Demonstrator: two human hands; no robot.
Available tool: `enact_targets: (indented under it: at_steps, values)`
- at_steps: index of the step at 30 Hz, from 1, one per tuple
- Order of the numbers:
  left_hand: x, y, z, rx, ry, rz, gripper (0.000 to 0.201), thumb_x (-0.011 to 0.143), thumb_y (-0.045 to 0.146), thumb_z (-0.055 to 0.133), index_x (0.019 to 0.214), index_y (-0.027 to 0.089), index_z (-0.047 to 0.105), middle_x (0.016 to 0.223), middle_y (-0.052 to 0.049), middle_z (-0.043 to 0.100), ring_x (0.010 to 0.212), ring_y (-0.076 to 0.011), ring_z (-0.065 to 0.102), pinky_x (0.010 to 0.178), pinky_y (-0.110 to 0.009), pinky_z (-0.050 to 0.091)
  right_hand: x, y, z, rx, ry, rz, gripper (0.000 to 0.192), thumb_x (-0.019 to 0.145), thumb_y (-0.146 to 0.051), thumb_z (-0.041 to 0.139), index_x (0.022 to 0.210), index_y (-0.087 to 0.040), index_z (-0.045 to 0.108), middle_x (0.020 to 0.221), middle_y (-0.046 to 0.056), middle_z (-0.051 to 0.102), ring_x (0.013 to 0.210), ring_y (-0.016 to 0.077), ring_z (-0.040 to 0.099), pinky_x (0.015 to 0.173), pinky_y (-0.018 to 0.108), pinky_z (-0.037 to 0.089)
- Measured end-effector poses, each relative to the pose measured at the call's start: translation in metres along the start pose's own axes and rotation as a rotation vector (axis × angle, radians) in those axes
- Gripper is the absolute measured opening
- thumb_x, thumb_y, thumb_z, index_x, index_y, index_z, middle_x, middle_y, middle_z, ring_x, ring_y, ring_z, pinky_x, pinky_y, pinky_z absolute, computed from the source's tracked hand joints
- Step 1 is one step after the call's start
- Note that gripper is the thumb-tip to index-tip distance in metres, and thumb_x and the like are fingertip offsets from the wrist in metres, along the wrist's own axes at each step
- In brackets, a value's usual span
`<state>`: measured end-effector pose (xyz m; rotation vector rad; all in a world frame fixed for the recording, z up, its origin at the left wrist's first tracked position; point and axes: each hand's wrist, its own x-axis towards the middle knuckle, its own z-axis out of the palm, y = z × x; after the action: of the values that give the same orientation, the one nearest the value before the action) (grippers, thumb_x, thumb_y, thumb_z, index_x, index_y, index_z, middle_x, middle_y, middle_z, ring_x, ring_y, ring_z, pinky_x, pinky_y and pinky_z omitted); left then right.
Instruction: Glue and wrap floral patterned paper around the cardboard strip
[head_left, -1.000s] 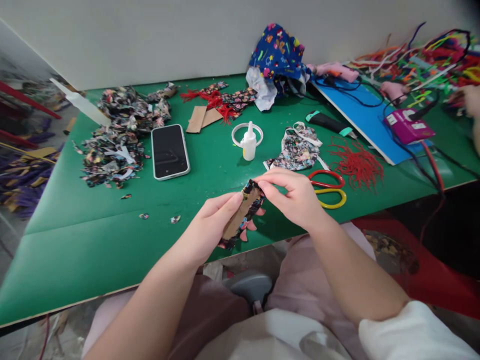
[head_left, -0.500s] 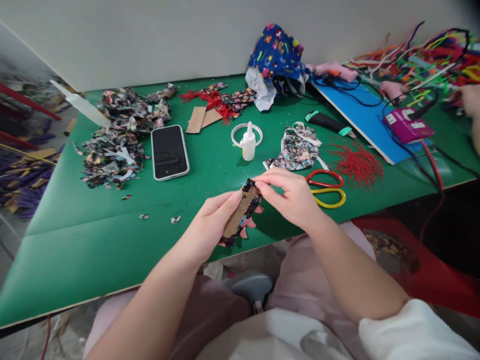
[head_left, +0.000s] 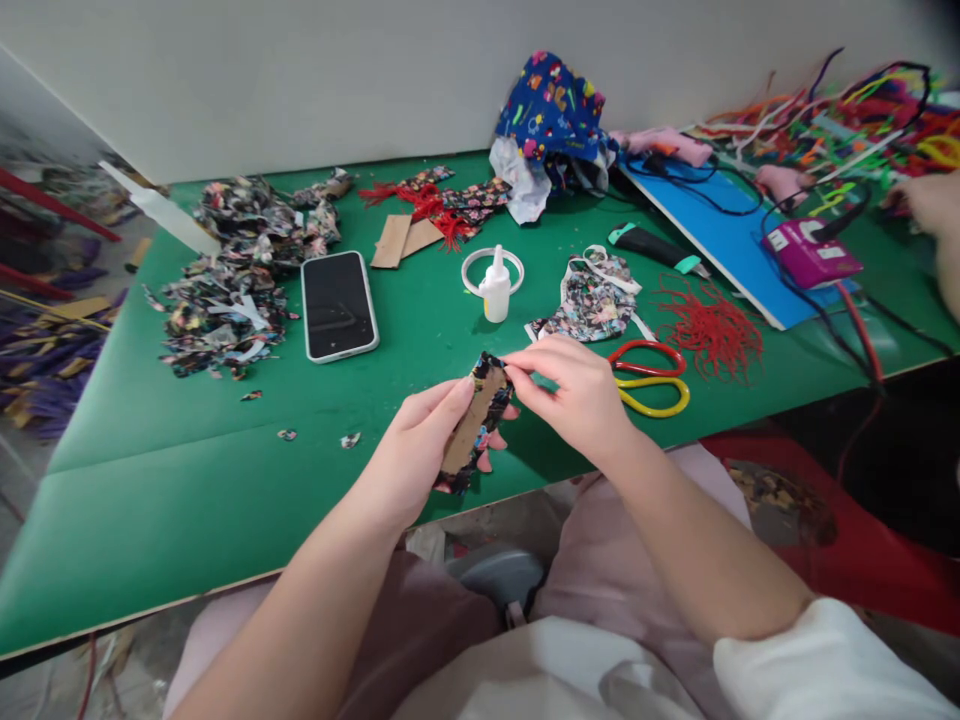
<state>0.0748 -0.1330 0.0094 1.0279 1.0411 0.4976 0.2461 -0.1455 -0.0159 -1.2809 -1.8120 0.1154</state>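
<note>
My left hand (head_left: 416,455) holds a small brown cardboard strip wrapped in dark floral fabric (head_left: 474,420) above the near edge of the green table (head_left: 187,480). My right hand (head_left: 574,395) pinches the fabric at the strip's top end with thumb and fingertips. Just beyond the hands stand a small white glue bottle (head_left: 495,287) inside a white ring, a piece of floral fabric (head_left: 592,300), and red-and-yellow scissors (head_left: 651,378).
A phone (head_left: 338,304) lies face up left of centre, beside a heap of fabric scraps (head_left: 225,270). Cardboard pieces (head_left: 401,238), red tassel threads (head_left: 712,325), a blue board (head_left: 724,235), a magenta device (head_left: 810,252) and pipe cleaners (head_left: 847,110) lie farther back. Another person's hand (head_left: 934,205) is at the right edge.
Both hands and the wrapped strip have shifted slightly left. My right fingers have moved along the top end of the strip.
</note>
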Motion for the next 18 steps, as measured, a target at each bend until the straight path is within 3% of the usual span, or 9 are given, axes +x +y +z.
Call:
enact_targets:
  at_steps: [4,12,18]
  values:
    - [0.001,0.002,0.001,-0.015,0.018,-0.054,0.048,0.080,0.053,0.051,0.105,0.014,0.064,0.064,-0.004,0.066,0.047,-0.0131,0.056,0.034,-0.017,0.029,-0.002,0.003,0.006,-0.121,-0.007,-0.065,0.019,0.086,-0.019,0.049,0.087,-0.017,0.068,0.077,0.007,0.067,0.074,0.0167,0.058,0.072,0.031,0.048]
    - [-0.001,0.003,-0.001,-0.124,-0.035,0.006,0.038,0.082,0.046,0.051,0.100,0.016,0.065,0.079,-0.005,0.069,0.050,-0.0115,0.057,0.045,-0.021,0.042,0.002,-0.003,-0.005,0.176,-0.066,0.156,0.019,0.089,-0.023,0.048,0.088,-0.019,0.067,0.084,0.002,0.068,0.079,0.0131,0.062,0.073,0.026,0.048]
    - [-0.003,0.002,0.001,-0.039,0.019,0.009,0.042,0.083,0.049,0.050,0.103,0.016,0.065,0.066,-0.003,0.067,0.049,-0.0126,0.057,0.038,-0.019,0.034,-0.001,-0.003,0.002,0.050,0.016,0.049,0.016,0.086,-0.019,0.051,0.086,-0.017,0.067,0.077,0.003,0.067,0.073,0.0131,0.060,0.069,0.026,0.048]
